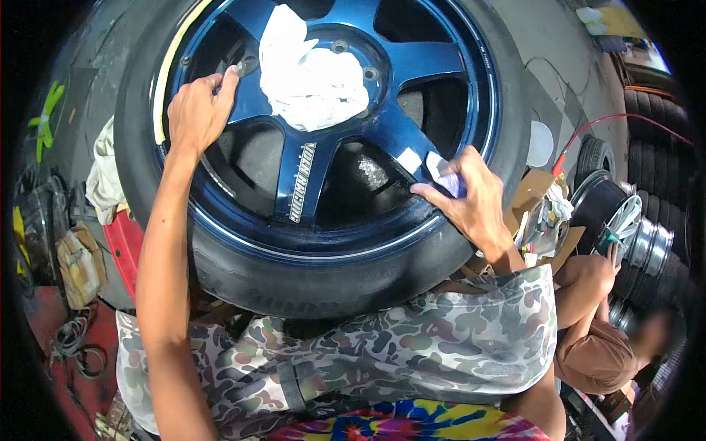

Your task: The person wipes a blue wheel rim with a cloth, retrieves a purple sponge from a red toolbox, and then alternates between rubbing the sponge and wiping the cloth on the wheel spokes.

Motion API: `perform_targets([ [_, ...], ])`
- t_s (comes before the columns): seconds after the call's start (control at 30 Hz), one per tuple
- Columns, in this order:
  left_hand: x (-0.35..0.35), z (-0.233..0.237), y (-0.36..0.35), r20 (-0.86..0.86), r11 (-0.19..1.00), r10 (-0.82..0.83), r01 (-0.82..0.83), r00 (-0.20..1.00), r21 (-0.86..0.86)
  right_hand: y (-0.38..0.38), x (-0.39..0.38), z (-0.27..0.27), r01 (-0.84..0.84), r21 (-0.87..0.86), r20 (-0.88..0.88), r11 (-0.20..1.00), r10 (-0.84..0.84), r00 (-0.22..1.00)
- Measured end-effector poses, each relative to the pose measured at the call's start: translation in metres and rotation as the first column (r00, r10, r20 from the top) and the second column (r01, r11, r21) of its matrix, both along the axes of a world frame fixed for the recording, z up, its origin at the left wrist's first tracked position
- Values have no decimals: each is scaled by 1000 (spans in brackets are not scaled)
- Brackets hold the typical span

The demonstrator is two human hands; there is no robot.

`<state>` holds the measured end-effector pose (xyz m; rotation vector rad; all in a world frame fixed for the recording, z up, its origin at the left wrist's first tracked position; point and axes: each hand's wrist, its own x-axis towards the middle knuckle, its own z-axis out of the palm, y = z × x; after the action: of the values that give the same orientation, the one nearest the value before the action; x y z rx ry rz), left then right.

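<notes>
A blue multi-spoke car wheel (305, 176) with its black tyre (353, 283) lies in front of me, over my lap. My left hand (198, 114) grips a spoke at the wheel's left side, thumb and fingers curled over it. Over on the lower right spoke, my right hand (474, 195) pinches a small whitish-purple cloth or pad (447, 176) against the blue surface. Just beside that pad, a small white patch (409, 160) shows on the spoke. A crumpled white cloth (312, 81) covers much of the hub. White lettering runs along the lower spoke.
Yellow tape (168, 81) lines the upper left rim. An open cardboard box (540, 195) with small items stands right of the tyre. Another person (599, 353) crouches at lower right near loose rims (651, 246) and stacked tyres (654, 147). A red hose (588, 128) crosses there.
</notes>
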<state>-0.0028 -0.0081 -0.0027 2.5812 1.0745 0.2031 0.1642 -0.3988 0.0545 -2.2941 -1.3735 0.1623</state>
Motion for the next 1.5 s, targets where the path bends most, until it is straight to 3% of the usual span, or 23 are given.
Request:
perform_targets([
  [0.17,0,4,-4,25,1000,-2,2,1000,7,15,3,-7,-183,129,90,975,172,981],
  [0.3,0,6,-8,69,999,-16,14,998,29,48,26,-13,-177,208,107,962,157,982],
  [0.43,0,11,-9,20,1000,-6,6,1000,-30,32,49,12,184,358,110,915,-237,965],
  [0.57,-2,7,-5,-19,994,58,-59,998,-90,-26,56,2,586,357,-150,727,-575,805],
  [0.63,-7,2,-6,28,998,44,-42,999,-49,-39,47,-7,617,404,-227,675,-580,783],
  [0.7,-7,6,-9,72,1000,26,-26,997,-3,-41,45,-16,560,418,-114,715,-570,813],
  [0.77,-4,18,-15,94,999,49,-48,994,-15,-40,44,-16,557,405,-123,725,-560,819],
  [0.8,0,18,-21,420,996,-63,27,906,90,-38,45,-16,546,390,-122,741,-546,829],
  [0.83,1,24,-23,489,963,-214,100,846,248,-36,46,-17,548,399,-126,735,-548,827],
  [0.9,11,44,-53,569,901,-427,284,703,327,-37,47,-19,524,401,-123,751,-523,843],
  [0.97,22,56,-105,505,787,-612,533,609,310,-36,49,-20,534,378,-119,756,-533,838],
  [1.0,24,67,-137,455,761,-616,634,643,135,-35,50,-23,530,381,-124,758,-526,842],
  [1.03,27,48,-154,335,713,-694,674,638,192,-34,51,-23,526,384,-126,759,-521,844],
  [1.1,35,5,-185,156,766,-643,634,750,106,-28,49,-24,521,394,-131,757,-515,847],
  [1.13,33,-1,-203,178,784,-618,618,766,59,-27,51,-26,503,404,-104,764,-508,855],
  [1.17,26,15,-214,71,719,-695,691,716,74,-23,47,-31,491,409,-98,770,-498,862],
  [1.23,11,11,-245,362,487,-796,868,485,-90,-21,50,-33,470,439,-91,766,-482,871],
  [1.3,0,15,-261,411,421,-778,880,475,-220,-19,53,-33,472,436,-98,766,-481,871],
  [1.33,5,17,-254,351,498,-802,866,484,-56,-18,52,-32,507,427,-160,748,-490,857],
  [1.43,16,1,-219,230,731,-670,680,706,45,-18,55,-35,492,440,-154,751,-477,866],
  [1.5,18,-5,-224,193,766,-635,642,748,29,-18,56,-35,462,459,-151,759,-446,882],
])
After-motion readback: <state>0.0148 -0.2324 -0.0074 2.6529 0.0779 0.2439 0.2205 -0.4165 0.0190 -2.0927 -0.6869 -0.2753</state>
